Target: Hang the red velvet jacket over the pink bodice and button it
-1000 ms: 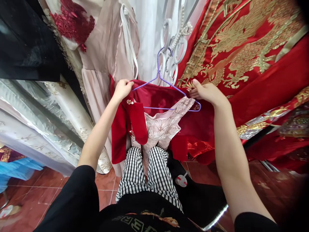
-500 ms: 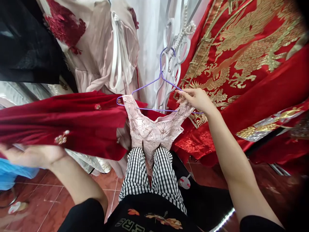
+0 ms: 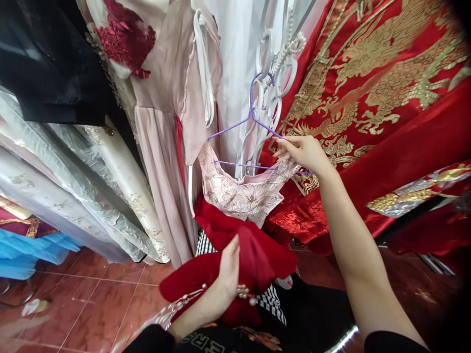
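My right hand (image 3: pixel 303 151) pinches a purple wire hanger (image 3: pixel 235 125) together with the shoulder strap of a pale pink floral dress (image 3: pixel 250 193). The hanger's hook sits by a white scrollwork rack. In front of the dress, a dark red velvet garment (image 3: pixel 265 250) with bead trim lies bunched over my lap. My left hand (image 3: pixel 228 269) is closed on this velvet, its fingers partly hidden in the folds. Part of the garment trails, blurred, towards the lower left.
A pink gown (image 3: pixel 158 88) with red lace and several pale gowns (image 3: pixel 73 157) hang on the left, near black clothing (image 3: pixel 55 73). Red clothing with gold dragons (image 3: pixel 368 88) hangs at right. White scrollwork metal (image 3: pixel 275 93) stands behind the hanger. Red tiles (image 3: pixel 91 304) cover the floor.
My left hand has swept from the far left to the middle, bringing the red velvet garment over the lower pink dress and my lap. My right hand keeps its hold.
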Demonstrator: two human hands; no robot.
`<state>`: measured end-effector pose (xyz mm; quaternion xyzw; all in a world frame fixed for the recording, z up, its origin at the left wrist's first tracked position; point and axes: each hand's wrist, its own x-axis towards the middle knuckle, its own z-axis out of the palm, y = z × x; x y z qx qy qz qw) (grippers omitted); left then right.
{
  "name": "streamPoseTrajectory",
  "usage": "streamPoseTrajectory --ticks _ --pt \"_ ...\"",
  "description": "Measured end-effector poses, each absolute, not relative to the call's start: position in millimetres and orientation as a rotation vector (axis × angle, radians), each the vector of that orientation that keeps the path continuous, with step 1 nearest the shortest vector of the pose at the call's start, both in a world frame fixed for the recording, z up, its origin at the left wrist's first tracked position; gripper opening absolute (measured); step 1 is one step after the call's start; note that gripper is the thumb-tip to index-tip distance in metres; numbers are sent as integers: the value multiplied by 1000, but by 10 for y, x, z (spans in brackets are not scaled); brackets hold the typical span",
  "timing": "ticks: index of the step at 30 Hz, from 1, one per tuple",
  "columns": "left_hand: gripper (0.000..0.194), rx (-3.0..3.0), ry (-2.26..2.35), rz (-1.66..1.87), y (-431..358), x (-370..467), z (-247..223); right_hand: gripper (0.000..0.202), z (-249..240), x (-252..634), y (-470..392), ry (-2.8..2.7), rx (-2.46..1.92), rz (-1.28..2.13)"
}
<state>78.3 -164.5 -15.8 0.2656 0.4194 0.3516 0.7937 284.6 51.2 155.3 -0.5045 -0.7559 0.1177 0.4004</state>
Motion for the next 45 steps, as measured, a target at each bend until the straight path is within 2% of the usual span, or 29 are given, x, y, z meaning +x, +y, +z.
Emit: streamPoseTrajectory --ticks 2,4,6,9,11,13,15,18,21,26,30,33,39,42,45 --pt "83 535 819 721 -1660 966 -490 55 1549 2840 500 -1899 -1296 297" --pt "75 621 825 684 -1629 945 -700 55 1545 2831 485 -1889 -1308 280" --pt "63 884 889 733 -1502 761 -678 54 1536 2819 478 -1885 -1317 256" --pt "50 1495 923 992 -1087 328 -152 52 1510 2803 486 -1864 -1321 208" --pt "49 1851 957 1229 -690 7 403 49 1488 2797 491 -1855 -1314 157" --pt "39 2066 976 1451 -246 -317 953 43 1466 2800 482 -1870 -1319 89" --pt "36 2069 1009 1609 196 -633 1374 39 1438 2814 455 -1905 -1331 18" --pt "41 1883 1097 1580 723 -1021 1663 40 1378 2858 391 -1924 -1349 -76" --pt "44 1889 1245 1587 934 -1186 1614 39 1296 2923 334 -1860 -1379 -101" --pt "42 2459 1304 1249 798 -1034 1273 34 1157 3032 325 -1810 -1337 -91" --pt "33 2585 1385 1363 788 -931 1092 35 1088 3060 363 -1728 -1258 -78" --pt "35 2560 1312 1460 806 -910 1080 35 1050 3045 420 -1604 -1220 -59" --pt "46 2087 1223 1818 767 -940 1029 34 877 3127 646 -1136 -1075 96" --pt "46 1710 1349 2070 734 -1153 768 22 729 3335 636 -711 -1026 294" --pt "45 1287 1412 2247 586 -1421 413 29 583 3567 445 -398 -1002 360"
